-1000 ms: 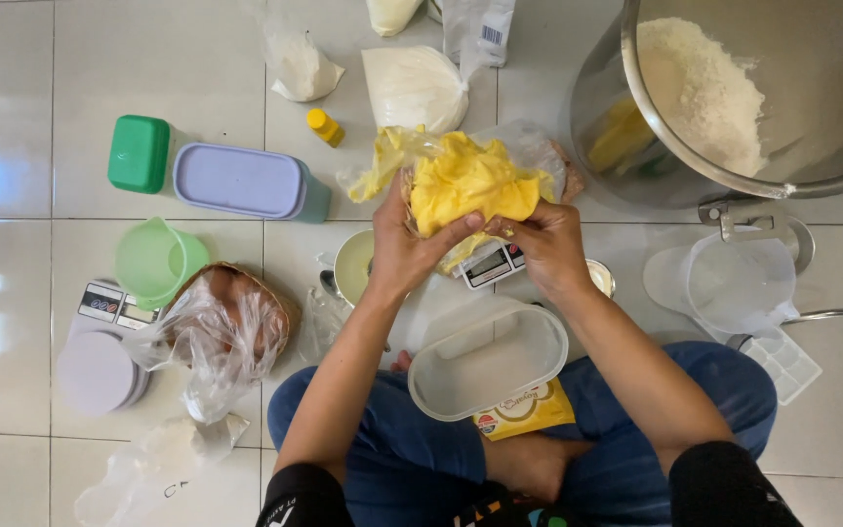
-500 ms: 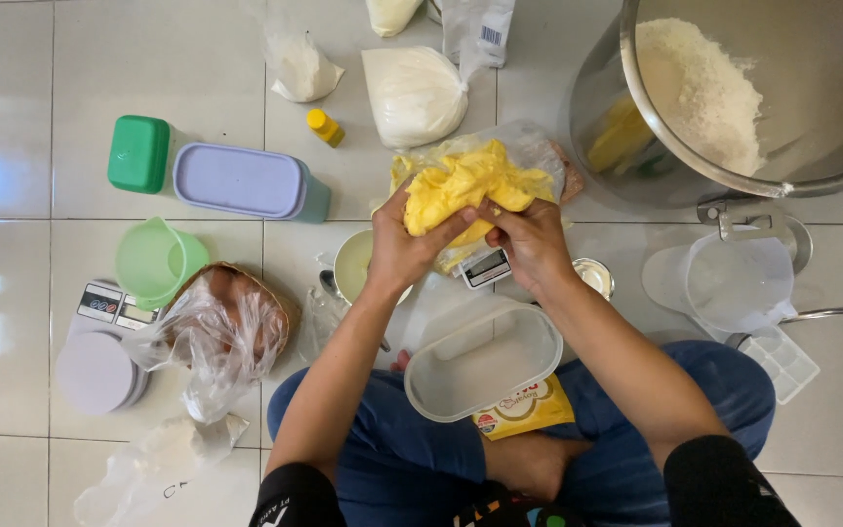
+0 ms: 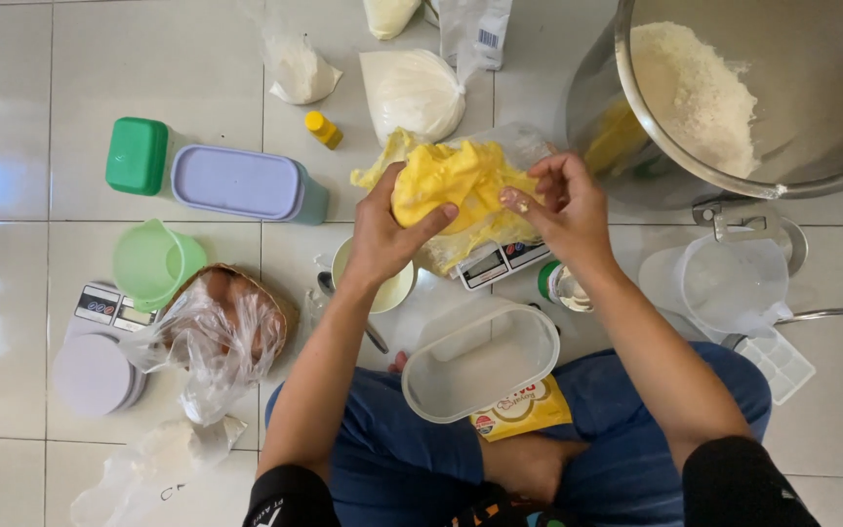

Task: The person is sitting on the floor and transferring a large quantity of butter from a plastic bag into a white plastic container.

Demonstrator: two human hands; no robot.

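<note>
My left hand (image 3: pixel 387 234) grips a lump of yellow butter-like fat in a clear plastic bag (image 3: pixel 456 185), held over a small digital scale (image 3: pixel 500 263). My right hand (image 3: pixel 558 210) is at the bag's right side, fingers pinching the plastic with smears of fat on the fingertips. An empty translucent tub (image 3: pixel 480 356) rests on my lap beside a yellow packet (image 3: pixel 524 410). A large steel bowl (image 3: pixel 782 185) with white flour (image 3: pixel 695 93) stands at the upper right.
On the tiled floor lie a lilac-lidded box (image 3: pixel 241 182), a green container (image 3: pixel 137 154), a green jug (image 3: pixel 153 262), a second scale (image 3: pixel 100 342), a basket in plastic (image 3: pixel 226 322), white powder bags (image 3: pixel 412 93), a small yellow bottle (image 3: pixel 322 128) and a clear measuring jug (image 3: pixel 729 283).
Both hands stayed on the yellow lump; the right hand has shifted to the bag's right edge and opened its fingers to pinch the plastic.
</note>
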